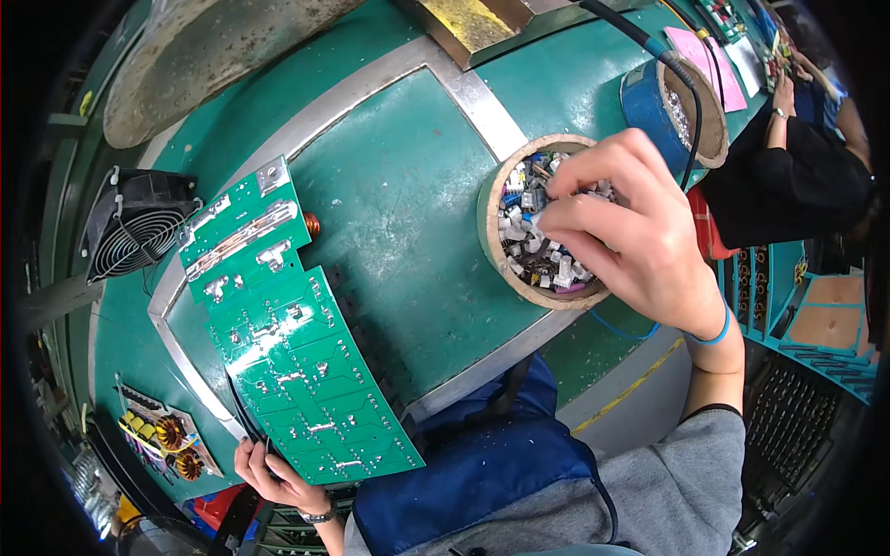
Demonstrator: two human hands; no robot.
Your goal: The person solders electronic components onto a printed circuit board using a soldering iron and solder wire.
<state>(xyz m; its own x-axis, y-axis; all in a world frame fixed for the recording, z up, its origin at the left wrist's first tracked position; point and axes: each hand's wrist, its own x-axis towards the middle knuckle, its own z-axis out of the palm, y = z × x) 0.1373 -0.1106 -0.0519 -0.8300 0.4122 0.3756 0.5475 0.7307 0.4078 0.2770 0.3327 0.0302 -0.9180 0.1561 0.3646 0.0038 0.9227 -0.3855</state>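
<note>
A large green circuit board (297,371), its soldered side showing, stands tilted over the left of the bench. My left hand (278,477) grips its lower left edge, with the fingers partly hidden behind or against it. An orange copper coil (312,224) peeks out past the board's far right side. To the right, my right hand (630,222) is over a round cardboard tub (491,227) full of small white, blue and metal parts (533,232). Its thumb and fingers are pinched together; whatever is between them is too small to make out.
A black fan (139,227) stands at the left, and a small board with coils (167,435) lies near the left front. A blue round tub (649,107) sits farther right beside a dark cable (681,69). Another person (797,167) works at the far right.
</note>
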